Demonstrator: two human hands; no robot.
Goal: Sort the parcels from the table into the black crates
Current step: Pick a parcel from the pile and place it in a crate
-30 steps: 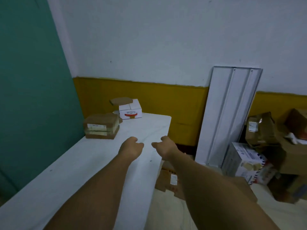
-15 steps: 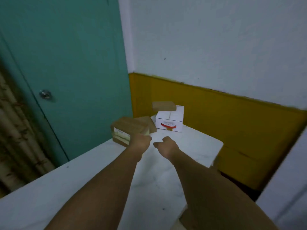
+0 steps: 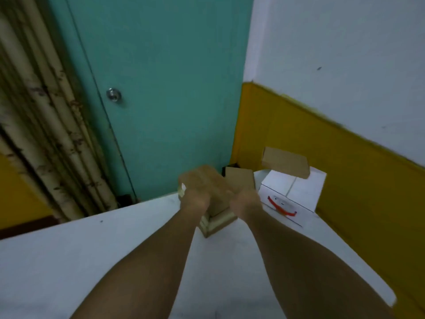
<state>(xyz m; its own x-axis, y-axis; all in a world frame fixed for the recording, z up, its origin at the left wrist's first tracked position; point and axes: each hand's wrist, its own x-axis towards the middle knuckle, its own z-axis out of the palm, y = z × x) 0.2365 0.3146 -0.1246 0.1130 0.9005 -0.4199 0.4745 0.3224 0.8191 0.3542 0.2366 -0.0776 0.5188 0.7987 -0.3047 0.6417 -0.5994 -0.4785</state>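
A brown taped parcel [image 3: 218, 221] sits near the far end of the white table [image 3: 69, 261]. My left hand [image 3: 199, 189] lies over its top, with blurred fingers reaching across the lid. Loosely curled and holding nothing, my right hand [image 3: 246, 202] is at the parcel's right side. A flat brown parcel [image 3: 241, 180] lies just behind. To the right stands a white box with a red mark [image 3: 296, 194], and a small brown parcel [image 3: 285, 162] rests on it. No black crate is in view.
A teal door [image 3: 161, 88] with a round knob [image 3: 113, 95] stands behind the table's far left edge. A yellow and white wall [image 3: 345, 146] runs along the right. Stained pipes [image 3: 46, 111] stand at the left.
My view has swung left and closer to the table's far corner. Both hands have moved forward onto the brown taped parcel, the left now over its top.
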